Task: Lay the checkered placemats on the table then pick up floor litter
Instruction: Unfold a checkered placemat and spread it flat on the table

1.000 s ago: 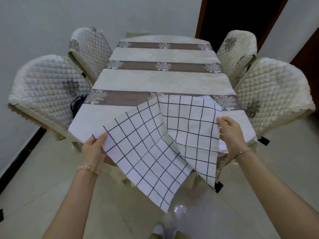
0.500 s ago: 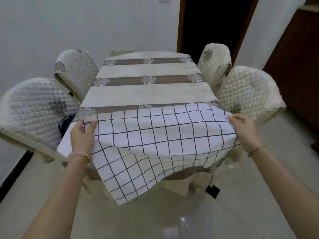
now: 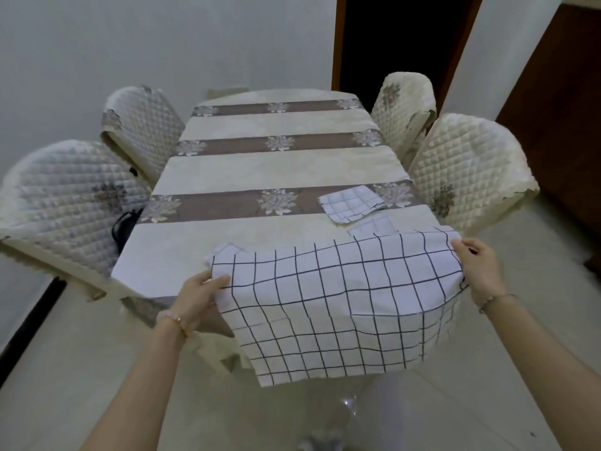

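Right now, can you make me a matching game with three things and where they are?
Things:
1 big placemat
2 folded placemat
3 black bag

Places:
A on the near left chair
B held by the left hand and right hand, hanging over the table edge
C lying flat on the table, partly on a brown stripe

Pairs: 1-B; 2-C; 3-A

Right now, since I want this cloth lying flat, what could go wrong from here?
1. Much of the checkered placemat hangs past the near edge of the table, gripped only at its far corners by the left hand and right hand; released here, it may slide off.
2. Its far edge overlaps small folded mats; spreading it forward could drag or bury them.
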